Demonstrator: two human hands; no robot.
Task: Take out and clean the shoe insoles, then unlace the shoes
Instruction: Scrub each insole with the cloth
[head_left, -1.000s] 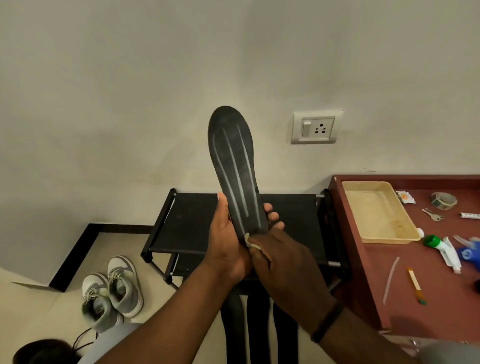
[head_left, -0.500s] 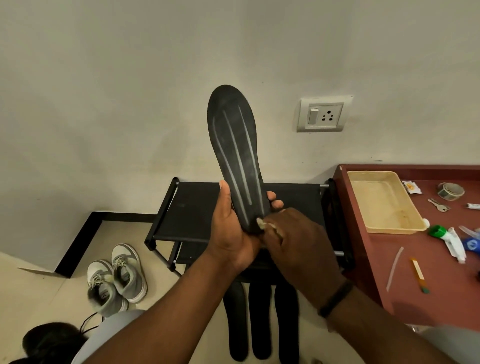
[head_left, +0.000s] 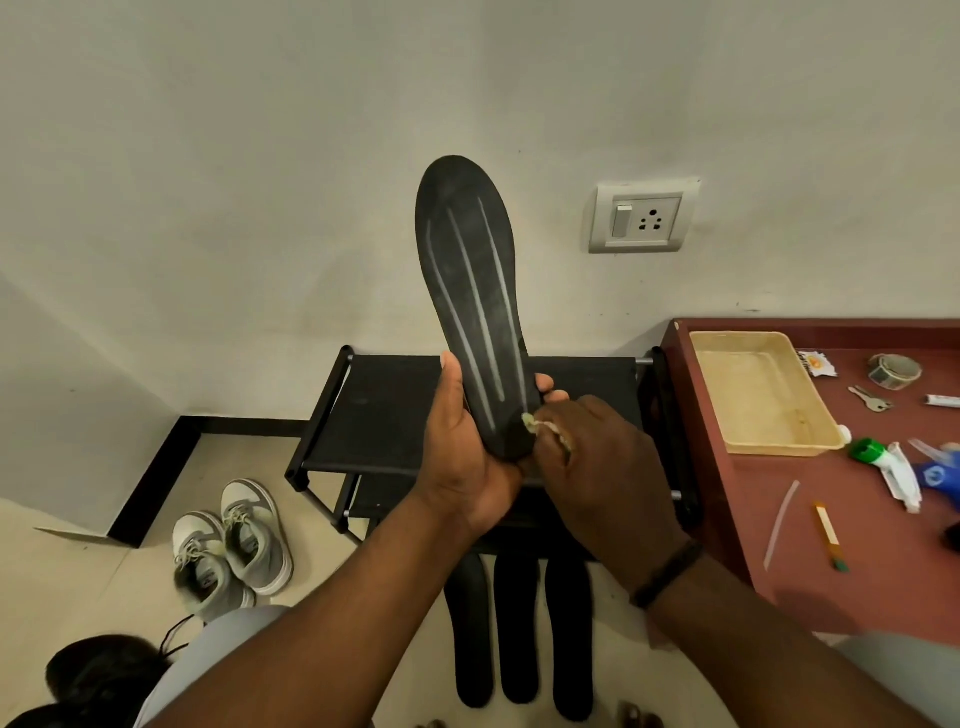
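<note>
A black insole (head_left: 475, 291) with three pale stripes stands upright in front of the wall. My left hand (head_left: 467, 452) grips its lower end, thumb on the left edge and fingertips showing on the right. My right hand (head_left: 597, 462) pinches a small pale cloth (head_left: 540, 428) against the insole's heel. Three more black insoles (head_left: 517, 623) lie side by side on the floor below my arms. A pair of grey and white laced sneakers (head_left: 234, 545) sits on the floor at the left. A dark shoe (head_left: 98, 670) with a loose lace lies at the bottom left.
A black shoe rack (head_left: 384, 410) stands against the wall behind my hands. At the right, a reddish table (head_left: 779, 561) carries a beige tray (head_left: 821, 441), keys, a tape roll, tubes and a green-capped bottle. A wall socket (head_left: 641, 218) sits above.
The view has shifted slightly, so the insole sits a little lower in the frame than half a second ago. My right hand with the cloth stays at the heel, nudged slightly right and up.
</note>
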